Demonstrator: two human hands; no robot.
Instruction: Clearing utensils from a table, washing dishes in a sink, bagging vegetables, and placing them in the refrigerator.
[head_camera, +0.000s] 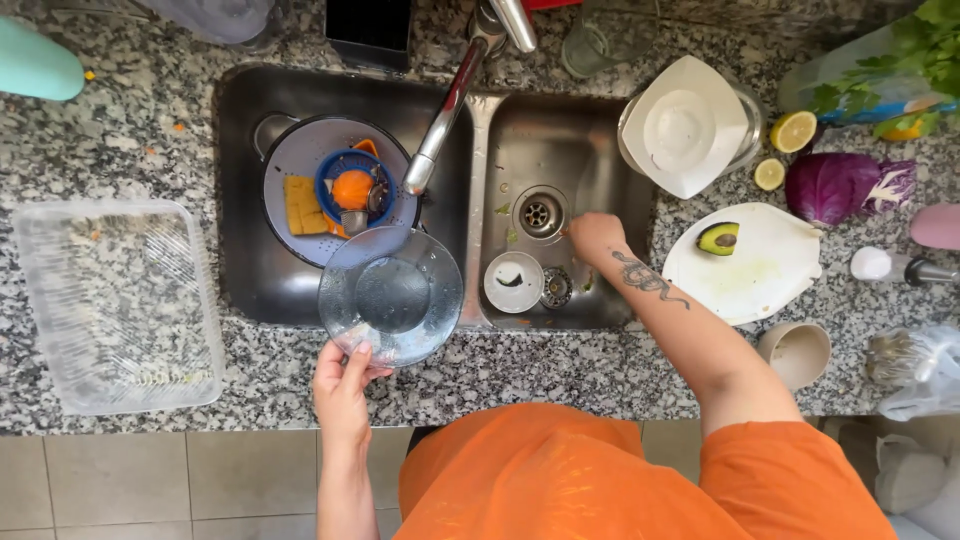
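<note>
Glossy clear glass plate (391, 296); brushed, satin steel sink (575, 140); polished speckled granite counter (150, 130); ribbed transparent plastic tray (115, 305); shiny chrome tap (445, 110).

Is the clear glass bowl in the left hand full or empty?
Empty: the clear glass bowl shows only sink steel through it; left hand grips its rim.

Bright, even light fills the scene, and shadows stay soft and short. Glare streaks run along the steel faucet (450, 110) and across the right sink basin (590, 140), and the clear glass bowl (391, 297) carries pale reflections. The granite counter (150, 130) is sharp. Wide-angle distortion bends the counter edges, most at the far corners. The orange shirt (560, 480) nearest the camera looks slightly soft.
</note>
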